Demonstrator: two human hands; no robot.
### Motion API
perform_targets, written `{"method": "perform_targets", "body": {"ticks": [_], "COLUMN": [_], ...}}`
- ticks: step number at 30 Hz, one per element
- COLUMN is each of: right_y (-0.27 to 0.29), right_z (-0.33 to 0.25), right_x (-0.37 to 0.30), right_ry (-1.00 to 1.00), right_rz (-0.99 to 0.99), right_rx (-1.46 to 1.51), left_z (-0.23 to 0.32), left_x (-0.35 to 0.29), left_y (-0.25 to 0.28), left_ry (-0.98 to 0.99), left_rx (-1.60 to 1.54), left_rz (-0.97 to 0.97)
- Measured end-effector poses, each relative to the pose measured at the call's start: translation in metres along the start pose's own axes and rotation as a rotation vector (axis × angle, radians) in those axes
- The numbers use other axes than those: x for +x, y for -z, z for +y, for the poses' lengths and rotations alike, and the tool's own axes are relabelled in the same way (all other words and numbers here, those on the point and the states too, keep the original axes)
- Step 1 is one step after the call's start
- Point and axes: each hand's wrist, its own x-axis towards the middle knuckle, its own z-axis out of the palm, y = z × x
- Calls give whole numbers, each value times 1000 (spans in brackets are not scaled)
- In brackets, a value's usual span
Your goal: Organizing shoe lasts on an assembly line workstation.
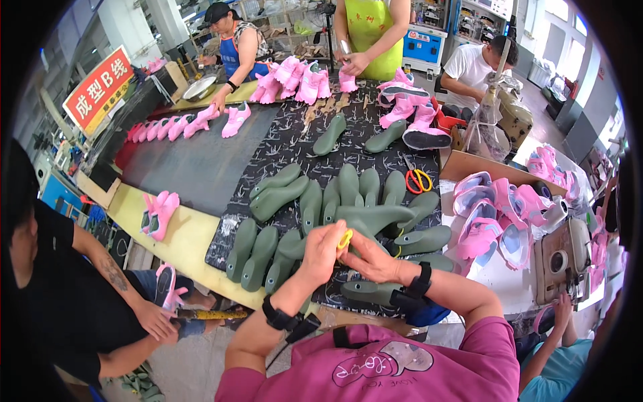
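Over the near side of the table my two hands meet. My left hand (322, 250) is closed, its fingertips at a small yellow loop-shaped piece (344, 239). Against the other side of that piece press the bent fingers of my right hand (372, 260). What the yellow piece belongs to is hidden. A green shoe last (375, 216) shows just beyond my fingers, raised over others; whether I grip it too, I cannot tell. Many more green lasts (280, 199) lie around my hands on a black patterned cloth (274, 151).
Scissors with red and yellow handles (418, 181) lie beyond the lasts. Pink shoes (485, 231) crowd the right-hand table, and more pink shoes (298, 79) stand at the back. A dark belt (201, 164) carries pink shoes on the left. Co-workers stand or sit on several sides.
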Motion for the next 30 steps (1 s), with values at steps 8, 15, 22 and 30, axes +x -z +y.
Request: {"method": "perform_targets", "body": {"ticks": [8, 15, 22, 30], "right_y": [42, 150, 118, 76], "right_z": [-69, -173, -114, -18], "right_x": [50, 105, 105, 65], "right_ry": [125, 417, 309, 327], "right_rz": [442, 294, 253, 231], "right_rx": [79, 241, -50, -485], "left_z": [107, 229, 196, 138], "left_x": [51, 114, 136, 117], "left_y": [-38, -76, -52, -55], "left_ry": [-377, -499, -312, 25], "left_rx": [334, 558, 356, 269], "left_rz": [-150, -575, -391, -178]}}
